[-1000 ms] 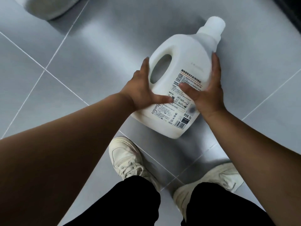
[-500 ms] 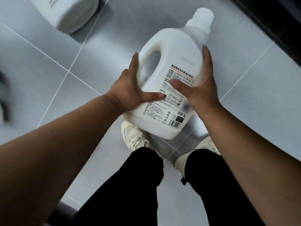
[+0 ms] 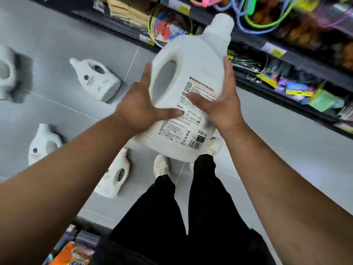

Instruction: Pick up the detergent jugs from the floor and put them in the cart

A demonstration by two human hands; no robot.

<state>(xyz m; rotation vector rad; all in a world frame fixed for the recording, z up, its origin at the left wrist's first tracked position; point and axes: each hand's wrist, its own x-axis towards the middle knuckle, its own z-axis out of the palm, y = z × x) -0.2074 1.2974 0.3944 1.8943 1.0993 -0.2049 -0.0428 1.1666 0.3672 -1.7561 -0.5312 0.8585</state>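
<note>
**Head view.** A white detergent jug (image 3: 191,96) hangs well clear of the grey tiled floor (image 3: 57,44), carried between both hands in a shop aisle. The left hand (image 3: 137,109) grips the handle side, with its thumb across the printed label and its fingers reaching up beside the handle hole. The right hand (image 3: 223,104) grips the opposite side the same way, thumb on the label and fingers running up toward the cap. The jug tilts with its cap pointing away from the person, toward the stocked shelf (image 3: 286,60) on the right. Its base hangs above a pair of pale shoes (image 3: 161,166).

The lift is the news here. A second ago the jug lay flat on the tiles with both hands set against its sides. Half a second ago it had only begun to come up, its base over the shoes. Now the person has straightened with the hold unchanged, and the aisle has opened into view.

By my reckoning that finishes the pick-up of this one and leaves the carry to the cart, which is nowhere in sight from this angle. Other jugs (image 3: 95,79) lie scattered on the floor to the left, three plain to see and what looks like a fourth blurred at the edge. Most of the job appears to lie ahead.
</note>
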